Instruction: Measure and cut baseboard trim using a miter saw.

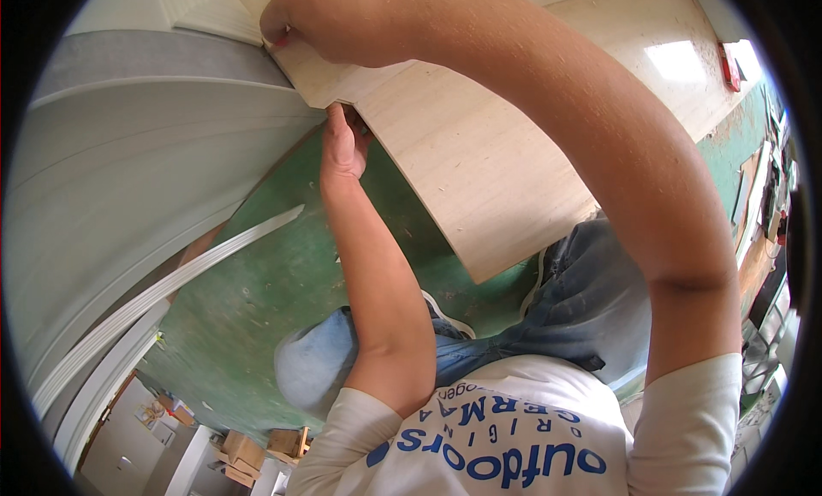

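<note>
A pale, wood-grained panel (462,171) spreads from the upper middle to the right, with a notched corner at its left end. My left hand (345,149) reaches up to this notch from below, its thumb at the panel's edge and its other fingers curled and partly hidden under it. Above the panel's far left end, my right hand (330,25) is closed, its back toward me. A small bit of red shows at its fingertips, too little to name. My right arm arches across the panel and covers part of it.
A grey curved panel (154,145) rises at the left. Long white moulding strips (188,273) lean below it over the green floor (248,342). A red item (729,66) lies at the panel's far right. Cardboard boxes (244,449) sit at lower left; scraps litter the right edge.
</note>
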`<action>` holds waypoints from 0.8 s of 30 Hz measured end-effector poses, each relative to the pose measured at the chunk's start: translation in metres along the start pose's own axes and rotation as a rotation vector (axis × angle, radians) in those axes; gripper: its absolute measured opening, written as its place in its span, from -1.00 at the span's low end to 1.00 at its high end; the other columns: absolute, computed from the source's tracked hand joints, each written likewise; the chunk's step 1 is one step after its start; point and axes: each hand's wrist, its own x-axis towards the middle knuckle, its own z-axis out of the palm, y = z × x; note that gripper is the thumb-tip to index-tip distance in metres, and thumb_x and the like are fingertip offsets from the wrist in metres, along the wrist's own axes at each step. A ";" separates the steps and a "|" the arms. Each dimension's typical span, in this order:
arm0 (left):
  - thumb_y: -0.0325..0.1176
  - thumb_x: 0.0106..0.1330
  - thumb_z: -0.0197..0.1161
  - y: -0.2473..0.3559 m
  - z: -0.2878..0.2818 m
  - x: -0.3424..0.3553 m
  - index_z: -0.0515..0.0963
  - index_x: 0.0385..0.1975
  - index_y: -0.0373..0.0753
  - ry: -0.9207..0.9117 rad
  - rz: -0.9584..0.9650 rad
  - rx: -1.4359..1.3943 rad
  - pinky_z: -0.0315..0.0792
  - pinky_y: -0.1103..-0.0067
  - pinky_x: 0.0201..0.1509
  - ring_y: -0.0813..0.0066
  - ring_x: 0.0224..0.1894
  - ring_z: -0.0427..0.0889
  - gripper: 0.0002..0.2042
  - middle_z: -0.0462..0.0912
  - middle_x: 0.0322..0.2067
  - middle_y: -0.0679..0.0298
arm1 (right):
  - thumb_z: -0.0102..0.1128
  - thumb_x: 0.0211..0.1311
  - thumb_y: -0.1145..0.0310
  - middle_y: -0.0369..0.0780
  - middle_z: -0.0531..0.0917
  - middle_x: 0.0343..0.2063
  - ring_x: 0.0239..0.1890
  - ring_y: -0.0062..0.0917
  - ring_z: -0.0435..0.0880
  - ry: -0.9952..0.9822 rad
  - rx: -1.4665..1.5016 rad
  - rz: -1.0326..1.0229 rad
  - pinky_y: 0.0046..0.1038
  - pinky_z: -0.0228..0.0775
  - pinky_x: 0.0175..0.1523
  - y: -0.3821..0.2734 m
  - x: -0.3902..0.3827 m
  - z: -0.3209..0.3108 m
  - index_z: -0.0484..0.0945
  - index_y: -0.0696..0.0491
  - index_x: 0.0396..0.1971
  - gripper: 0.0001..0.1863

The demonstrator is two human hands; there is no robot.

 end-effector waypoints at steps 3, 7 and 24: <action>0.51 0.35 -0.02 0.002 -0.003 0.000 0.25 0.45 -0.17 -0.004 -0.003 0.011 0.25 0.20 0.44 0.22 0.40 0.34 -0.08 0.35 0.41 0.20 | 0.24 0.31 0.47 0.03 0.76 -0.27 -0.20 -0.21 0.75 -0.003 -0.048 -0.064 -0.28 0.58 -0.03 0.003 -0.009 0.003 0.75 0.23 -0.23 -0.82; 0.51 0.34 -0.02 0.002 -0.011 -0.002 0.25 0.45 -0.18 0.003 0.004 0.014 0.25 0.21 0.44 0.23 0.41 0.33 -0.07 0.35 0.41 0.20 | 0.25 0.29 0.50 0.05 0.75 -0.28 -0.20 -0.19 0.75 -0.082 0.016 -0.046 -0.28 0.57 -0.04 -0.003 -0.004 0.002 0.75 0.23 -0.24 -0.83; 0.50 0.38 -0.06 0.003 -0.006 0.000 0.30 0.40 -0.19 0.019 -0.014 0.028 0.30 0.23 0.39 0.26 0.36 0.39 -0.12 0.42 0.35 0.23 | 0.25 0.31 0.43 0.04 0.76 -0.24 -0.16 -0.24 0.78 0.048 -0.049 0.033 -0.34 0.61 -0.03 -0.002 0.004 0.004 0.76 0.25 -0.21 -0.78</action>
